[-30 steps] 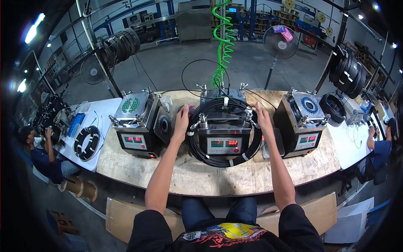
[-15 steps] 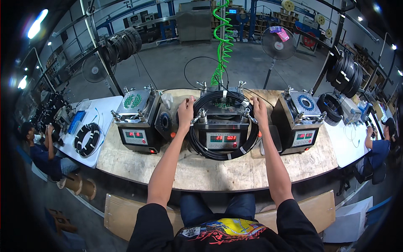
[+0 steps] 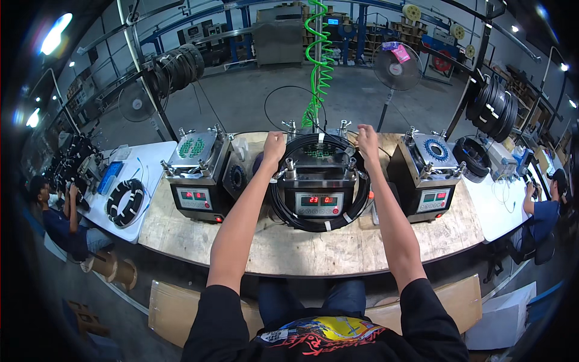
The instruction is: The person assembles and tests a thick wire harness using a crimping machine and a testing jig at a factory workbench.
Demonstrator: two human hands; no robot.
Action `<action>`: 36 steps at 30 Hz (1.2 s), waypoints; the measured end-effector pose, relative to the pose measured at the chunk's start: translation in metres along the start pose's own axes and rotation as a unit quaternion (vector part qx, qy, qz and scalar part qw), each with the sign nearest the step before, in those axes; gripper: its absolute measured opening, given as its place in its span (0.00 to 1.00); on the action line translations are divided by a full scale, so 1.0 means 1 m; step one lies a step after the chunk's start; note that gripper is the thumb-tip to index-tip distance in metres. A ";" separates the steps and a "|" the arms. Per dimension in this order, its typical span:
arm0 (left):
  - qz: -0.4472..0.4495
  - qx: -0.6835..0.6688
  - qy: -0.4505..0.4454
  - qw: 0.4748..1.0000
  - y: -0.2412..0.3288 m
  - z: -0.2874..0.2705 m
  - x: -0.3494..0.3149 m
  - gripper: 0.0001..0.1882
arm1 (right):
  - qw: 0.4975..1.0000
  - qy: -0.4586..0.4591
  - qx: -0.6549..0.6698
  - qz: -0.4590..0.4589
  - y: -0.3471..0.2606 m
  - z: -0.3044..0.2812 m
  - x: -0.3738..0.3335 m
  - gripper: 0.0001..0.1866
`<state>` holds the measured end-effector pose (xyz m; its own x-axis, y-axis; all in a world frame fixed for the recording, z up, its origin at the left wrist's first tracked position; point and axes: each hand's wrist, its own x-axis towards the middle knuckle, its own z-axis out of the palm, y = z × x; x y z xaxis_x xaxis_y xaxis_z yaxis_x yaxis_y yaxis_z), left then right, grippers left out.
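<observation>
Black cable coil (image 3: pixel 313 225) frames the middle machine (image 3: pixel 316 177), one bent hand at either side

The coil is a round bundle of smooth, dark, slightly glossy cable, bound with narrow white bands, one near its twelve o'clock and others toward six. It stands tilted around the front of the middle machine, whose brushed steel top and clear red-lit display show through the ring; what bears its weight cannot be told. Shiny metal clamps (image 3: pixel 291 170) rise inside the ring at about ten and two o'clock.

Taking the coil as the clock's centre, a boxy dark machine (image 3: pixel 196 172) with a steel top and a round cluster of green pieces sits at nine o'clock. Its counterpart (image 3: pixel 431 166) at three carries a ring of blue pieces. All three stand on a pale, stained wooden bench (image 3: pixel 289 256). A springy green hose (image 3: pixel 324 66) hangs at twelve.

The left hand (image 3: pixel 274 148) is at the coil's ten o'clock, fingers folded inward, half closed. The right hand (image 3: pixel 367 145) is at two, loosely curled, fingertips raised. Both overlap or adjoin the cable's edge; whether either grips it or merely lies against it cannot be told.
</observation>
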<state>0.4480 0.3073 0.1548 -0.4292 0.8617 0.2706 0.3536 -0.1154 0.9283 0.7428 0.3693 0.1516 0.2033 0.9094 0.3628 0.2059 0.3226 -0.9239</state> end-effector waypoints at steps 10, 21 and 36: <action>0.097 0.100 0.013 0.990 -0.005 0.008 0.010 0.14 | 0.988 -0.049 -0.073 -0.126 -0.021 0.026 -0.023 0.26; 0.103 -0.065 -0.113 0.986 -0.002 -0.024 -0.012 0.22 | 0.990 -0.083 0.011 -0.117 -0.014 0.004 -0.032 0.23; -0.080 -0.193 0.075 0.975 -0.032 -0.022 -0.123 0.36 | 0.991 0.088 -0.067 -0.071 0.028 -0.026 -0.115 0.33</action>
<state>0.4708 0.1942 0.0979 -0.5807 0.8049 0.1220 -0.0540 -0.1876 0.9808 0.7501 0.2668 0.0876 0.3242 0.7944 0.5136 0.3663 0.3952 -0.8424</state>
